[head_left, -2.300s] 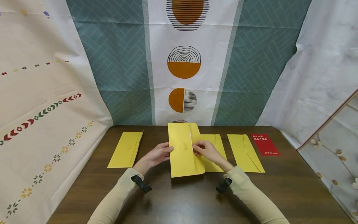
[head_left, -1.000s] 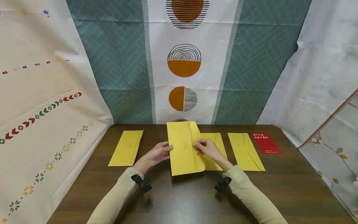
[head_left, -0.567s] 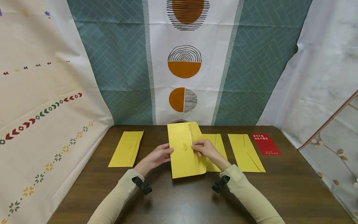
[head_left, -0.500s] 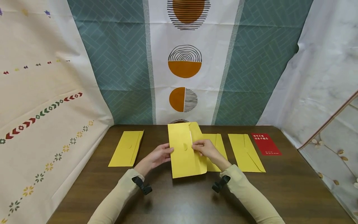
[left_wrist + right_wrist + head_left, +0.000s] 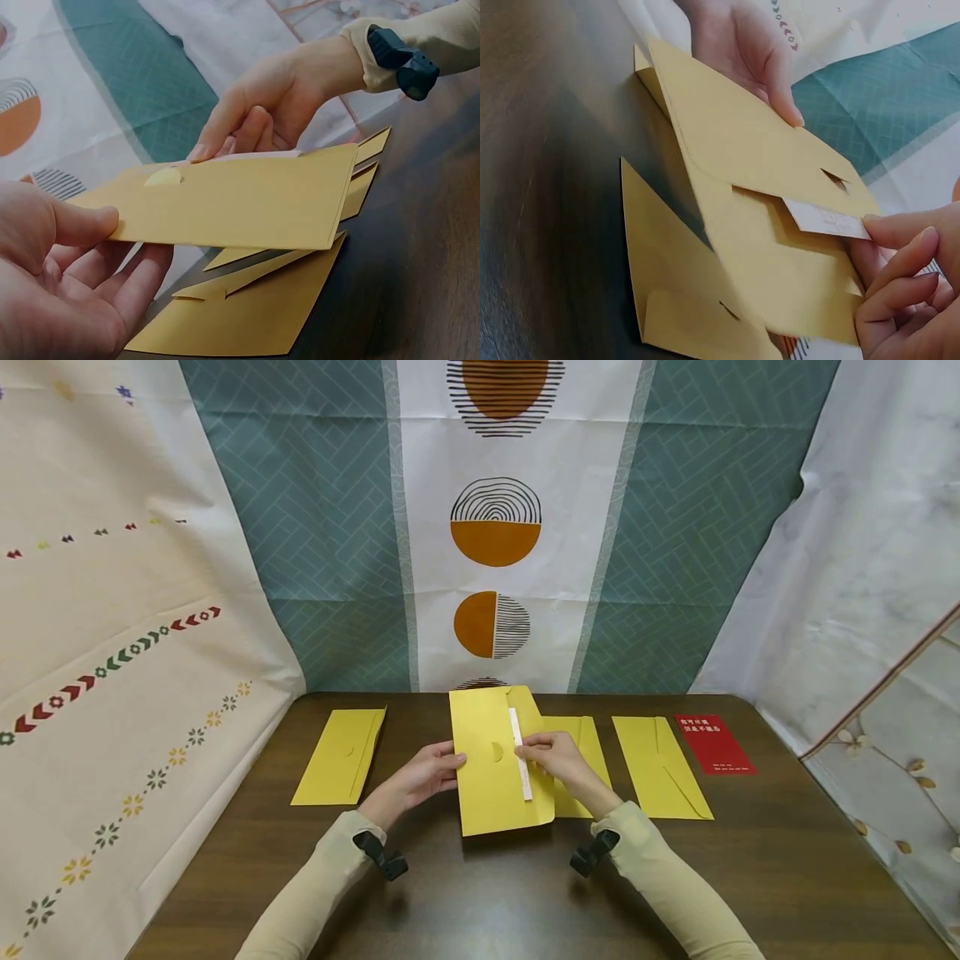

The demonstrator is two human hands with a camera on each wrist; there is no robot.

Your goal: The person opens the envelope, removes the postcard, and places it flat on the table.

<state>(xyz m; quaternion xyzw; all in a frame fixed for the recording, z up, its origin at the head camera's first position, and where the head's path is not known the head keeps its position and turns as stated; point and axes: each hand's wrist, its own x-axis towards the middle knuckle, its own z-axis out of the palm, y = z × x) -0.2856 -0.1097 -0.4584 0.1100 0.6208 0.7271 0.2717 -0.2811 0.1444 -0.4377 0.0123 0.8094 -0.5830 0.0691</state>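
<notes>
In the head view my left hand [image 5: 423,781] holds a yellow envelope [image 5: 480,777] by its left edge, thumb on the front and fingers behind. The envelope is raised and tilted, its flap unfolded towards the right. A narrow strip of a white card [image 5: 526,781] sticks out of the opening along the right side; the rest of it is hidden inside. Thumb and index finger of my right hand [image 5: 558,760] pinch that strip. Faint print shows on the white card [image 5: 825,220] in the right wrist view.
On the dark wooden table [image 5: 480,910] lie more yellow envelopes: one at the left [image 5: 337,760], one partly covered behind the held envelope [image 5: 583,747], and one farther right [image 5: 660,768]. A red card [image 5: 712,745] with white lettering lies at the far right. Patterned cloths surround the table.
The white card has slid rightward out of the envelope, from a thin line at the opening to a clear strip. My left hand and the envelope have barely moved.
</notes>
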